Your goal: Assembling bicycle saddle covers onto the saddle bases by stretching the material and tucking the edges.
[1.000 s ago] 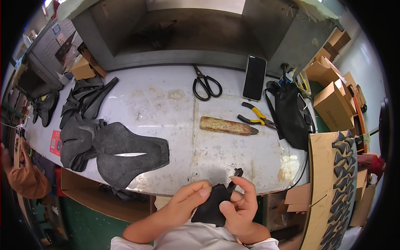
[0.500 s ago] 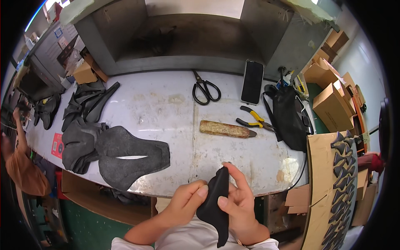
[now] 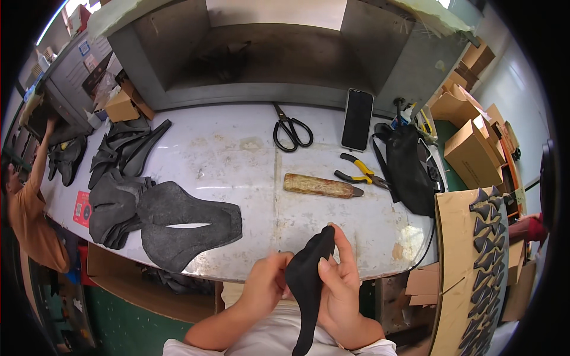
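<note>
Presently, in the right hand (image 3: 341, 296): one black curved piece (image 3: 306, 270), soft-looking, pinched between thumb and fingers, upper tip raised, tail hanging, held just in front of the bench (image 3: 225, 142) at its near edge. Left hand (image 3: 265, 282): blurred, fingers curled at the piece's left side; whether they grip it cannot be told. Stage: one piece in handling; how far its working has got does not show, and no tool is in use. Apparently left over: a dark grey split panel (image 3: 190, 222) by the near edge, left of centre; a stack of grey pieces (image 3: 116, 207) beside it; loose dark pieces (image 3: 127, 148) toward the far left corner. Right half: a pointed tool with a brown mottled handle (image 3: 320, 186); yellow-and-black pliers (image 3: 362, 172), open; black-handled scissors (image 3: 290, 130) and a phone (image 3: 357, 120) toward the far edge; a black bag (image 3: 409, 166) along the right edge. Beyond the far edge: a grey metal cabinet (image 3: 261, 94). Off the right edge: a cardboard sheet (image 3: 454, 225) bearing rows of small dark pieces (image 3: 484, 244). Off the left edge: a co-worker (image 3: 41, 225), arm extended.
</note>
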Motion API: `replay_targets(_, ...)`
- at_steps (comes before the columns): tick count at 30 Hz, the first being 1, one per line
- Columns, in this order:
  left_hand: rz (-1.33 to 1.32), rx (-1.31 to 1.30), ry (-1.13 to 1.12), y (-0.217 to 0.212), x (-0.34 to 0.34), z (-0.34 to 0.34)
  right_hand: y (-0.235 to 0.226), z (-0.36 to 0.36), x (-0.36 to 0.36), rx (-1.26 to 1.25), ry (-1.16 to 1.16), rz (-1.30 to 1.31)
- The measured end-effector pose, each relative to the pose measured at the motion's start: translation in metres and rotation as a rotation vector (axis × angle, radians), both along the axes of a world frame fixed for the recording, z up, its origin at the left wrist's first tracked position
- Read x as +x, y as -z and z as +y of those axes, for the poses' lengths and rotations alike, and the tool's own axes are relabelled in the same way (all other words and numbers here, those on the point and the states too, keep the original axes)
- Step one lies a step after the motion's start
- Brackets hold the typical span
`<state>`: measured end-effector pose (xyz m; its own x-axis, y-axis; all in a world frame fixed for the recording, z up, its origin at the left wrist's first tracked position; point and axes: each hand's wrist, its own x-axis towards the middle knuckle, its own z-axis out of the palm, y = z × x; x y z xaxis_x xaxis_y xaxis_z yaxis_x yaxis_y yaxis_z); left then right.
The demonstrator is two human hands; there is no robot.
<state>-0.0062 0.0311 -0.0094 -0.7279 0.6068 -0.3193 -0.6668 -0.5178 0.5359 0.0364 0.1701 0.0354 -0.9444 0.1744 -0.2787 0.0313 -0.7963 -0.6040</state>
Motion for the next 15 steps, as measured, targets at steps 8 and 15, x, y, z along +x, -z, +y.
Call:
replay_targets(8, 0.725, -0.474, 0.084, -0.013, -0.002, 0.01, 0.005, 0.003, -0.011, 0.057, 0.114, -0.018)
replay_targets(15, 0.734, -0.482, 0.094, -0.001, -0.007, 0.009, 0.01, 0.007, -0.012, -0.076, 0.045, -0.112)
